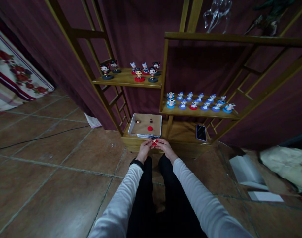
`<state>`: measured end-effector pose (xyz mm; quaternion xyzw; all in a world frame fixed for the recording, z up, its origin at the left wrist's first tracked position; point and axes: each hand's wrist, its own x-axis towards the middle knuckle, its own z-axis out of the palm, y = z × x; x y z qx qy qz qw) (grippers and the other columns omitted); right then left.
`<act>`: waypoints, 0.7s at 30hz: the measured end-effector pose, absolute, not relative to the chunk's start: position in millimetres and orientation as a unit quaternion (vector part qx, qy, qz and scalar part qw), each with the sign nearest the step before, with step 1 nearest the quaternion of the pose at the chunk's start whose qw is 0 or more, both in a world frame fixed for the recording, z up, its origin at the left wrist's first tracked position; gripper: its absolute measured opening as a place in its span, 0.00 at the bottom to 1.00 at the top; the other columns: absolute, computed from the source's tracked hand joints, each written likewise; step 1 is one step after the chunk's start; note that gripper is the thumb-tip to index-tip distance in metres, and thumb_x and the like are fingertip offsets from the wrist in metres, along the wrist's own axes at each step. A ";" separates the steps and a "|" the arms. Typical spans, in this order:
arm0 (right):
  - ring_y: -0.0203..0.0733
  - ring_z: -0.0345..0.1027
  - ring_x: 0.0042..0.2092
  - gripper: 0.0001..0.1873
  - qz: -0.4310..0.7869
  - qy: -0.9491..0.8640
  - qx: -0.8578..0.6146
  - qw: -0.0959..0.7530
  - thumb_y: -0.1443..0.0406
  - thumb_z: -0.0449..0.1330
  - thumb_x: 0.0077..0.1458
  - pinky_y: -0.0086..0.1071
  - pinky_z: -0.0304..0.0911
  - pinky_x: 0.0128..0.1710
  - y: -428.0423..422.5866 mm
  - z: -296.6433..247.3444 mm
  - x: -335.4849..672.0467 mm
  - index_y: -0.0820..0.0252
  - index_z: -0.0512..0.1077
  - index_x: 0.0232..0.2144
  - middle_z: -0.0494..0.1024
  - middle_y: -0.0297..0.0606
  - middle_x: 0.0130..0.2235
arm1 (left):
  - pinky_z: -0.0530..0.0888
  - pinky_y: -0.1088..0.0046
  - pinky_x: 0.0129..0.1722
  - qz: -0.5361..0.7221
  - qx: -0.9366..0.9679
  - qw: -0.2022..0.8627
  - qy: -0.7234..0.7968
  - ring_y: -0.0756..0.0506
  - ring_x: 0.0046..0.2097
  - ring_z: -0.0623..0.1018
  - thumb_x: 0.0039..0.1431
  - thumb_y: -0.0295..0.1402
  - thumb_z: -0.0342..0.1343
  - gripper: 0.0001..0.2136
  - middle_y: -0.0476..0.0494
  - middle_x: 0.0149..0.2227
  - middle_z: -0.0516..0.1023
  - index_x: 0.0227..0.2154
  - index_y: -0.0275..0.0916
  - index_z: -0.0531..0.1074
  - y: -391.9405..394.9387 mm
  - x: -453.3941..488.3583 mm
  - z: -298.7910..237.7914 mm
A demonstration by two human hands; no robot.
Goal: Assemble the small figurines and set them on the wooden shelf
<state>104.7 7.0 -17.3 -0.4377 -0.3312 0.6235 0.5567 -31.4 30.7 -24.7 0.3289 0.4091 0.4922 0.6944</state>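
Note:
Between my two hands is a small figurine (pixel 154 141) with a dark top and red below. My left hand (pixel 145 148) grips it from the left with closed fingers. On the other side, my right hand (pixel 165 146) pinches it too. Just beyond my hands a shallow cardboard box (pixel 143 118) rests on the lowest shelf. Inside it lie a round red base (pixel 150 128), a small dark brown piece (pixel 151 121) and a little figurine head (pixel 138 121). The fingers partly hide the held figurine.
Several figurines stand on the upper left shelf (pixel 126 79), and two rows on the middle right shelf (pixel 202 112). A phone (pixel 201 133) lies right of the box. Glass ornament (pixel 217 15) stands on top. White box pieces (pixel 247 172) lie on the floor at right.

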 end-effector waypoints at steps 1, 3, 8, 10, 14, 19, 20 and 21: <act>0.37 0.70 0.35 0.20 0.624 -0.333 -0.435 0.557 0.62 0.66 0.37 0.35 0.65 0.39 6.8 -17.4 105.0 0.58 0.71 0.37 0.75 0.38 0.39 | 0.72 0.75 0.32 0.492 0.329 0.696 0.407 0.50 0.30 0.76 0.45 0.27 0.61 0.12 0.40 0.32 0.77 0.35 0.31 0.73 30.5 -31.6 -24.6; 0.38 0.70 0.36 0.21 0.626 -0.335 -0.430 0.558 0.63 0.66 0.37 0.35 0.65 0.40 6.8 -18.0 105.4 0.58 0.71 0.38 0.75 0.38 0.40 | 0.72 0.74 0.33 0.493 0.329 0.697 0.404 0.50 0.30 0.76 0.45 0.27 0.61 0.12 0.40 0.33 0.77 0.36 0.31 0.72 30.2 -32.2 -24.3; 0.39 0.70 0.38 0.21 0.623 -0.327 -0.428 0.568 0.64 0.66 0.36 0.36 0.65 0.41 7.9 -19.5 105.3 0.59 0.72 0.38 0.75 0.39 0.41 | 0.72 0.73 0.34 0.490 0.330 0.699 0.403 0.50 0.31 0.76 0.43 0.27 0.63 0.14 0.41 0.32 0.77 0.35 0.32 0.71 29.1 -32.6 -23.3; 0.39 0.70 0.38 0.21 0.619 -0.322 -0.427 0.575 0.64 0.66 0.36 0.37 0.65 0.42 8.2 -19.7 105.1 0.59 0.72 0.38 0.75 0.39 0.41 | 0.72 0.72 0.34 0.492 0.328 0.699 0.403 0.50 0.31 0.76 0.42 0.26 0.63 0.14 0.41 0.32 0.76 0.35 0.32 0.71 28.8 -32.5 -23.1; 0.40 0.70 0.38 0.20 0.616 -0.326 -0.417 0.583 0.63 0.66 0.36 0.39 0.64 0.43 8.7 -21.4 105.4 0.59 0.73 0.37 0.76 0.39 0.40 | 0.72 0.72 0.35 0.491 0.333 0.696 0.404 0.50 0.31 0.76 0.41 0.27 0.64 0.15 0.43 0.31 0.76 0.35 0.33 0.70 28.7 -32.6 -23.0; 0.41 0.71 0.38 0.20 0.610 -0.335 -0.411 0.589 0.62 0.66 0.37 0.40 0.64 0.44 10.0 -25.1 106.5 0.58 0.73 0.38 0.76 0.40 0.40 | 0.72 0.70 0.36 0.485 0.341 0.698 0.402 0.50 0.31 0.76 0.40 0.27 0.65 0.16 0.44 0.30 0.77 0.34 0.33 0.70 28.2 -33.2 -22.3; 0.41 0.71 0.38 0.20 0.609 -0.335 -0.411 0.590 0.62 0.66 0.38 0.40 0.64 0.44 10.2 -25.6 106.6 0.59 0.73 0.38 0.76 0.40 0.40 | 0.72 0.70 0.36 0.485 0.340 0.698 0.402 0.49 0.31 0.76 0.39 0.27 0.65 0.16 0.44 0.30 0.77 0.34 0.34 0.69 28.0 -33.4 -22.2; 0.41 0.71 0.38 0.20 0.609 -0.335 -0.411 0.590 0.61 0.66 0.38 0.40 0.64 0.44 10.4 -25.9 106.7 0.59 0.73 0.38 0.76 0.40 0.40 | 0.72 0.70 0.36 0.486 0.339 0.699 0.402 0.49 0.31 0.76 0.39 0.28 0.65 0.16 0.44 0.30 0.77 0.34 0.34 0.69 27.8 -33.5 -22.1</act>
